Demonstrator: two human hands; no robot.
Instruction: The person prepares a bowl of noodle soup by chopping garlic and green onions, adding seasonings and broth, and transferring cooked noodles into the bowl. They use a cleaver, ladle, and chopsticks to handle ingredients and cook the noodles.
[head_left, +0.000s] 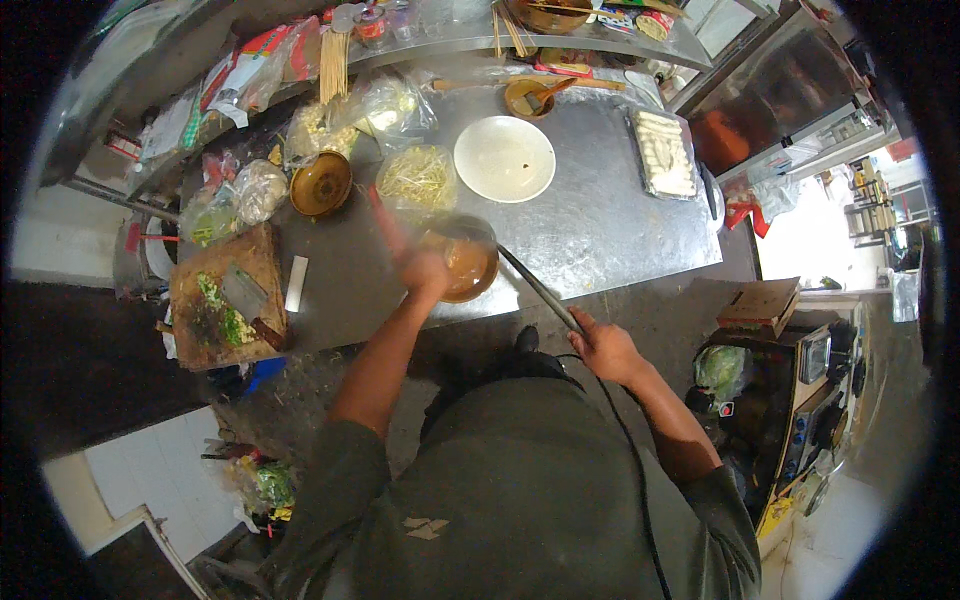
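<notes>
My right hand (611, 349) is closed around the long metal handle of a ladle (536, 279). The ladle's dark, blurred head (466, 226) is over the far rim of a brown bowl (474, 271) near the table's front edge. My left hand (426, 271), blurred, is beside the bowl's left side and grips a long red utensil (385, 219) that slants up and away; its exact kind is unclear. Just beyond the bowl lie bean sprouts (417, 176) in a clear plastic bag. Farther back sits a wide white bowl (505, 159) with a small dark speck inside.
A wooden chopping board (195, 292) at left bears a cleaver (246, 292) and chopped greens (238, 326). A brown bowl (321, 184), a brush in a small bowl (526, 101) and a wrapped white pack (664, 154) share the metal table (592, 225). A cardboard box (757, 307) stands right.
</notes>
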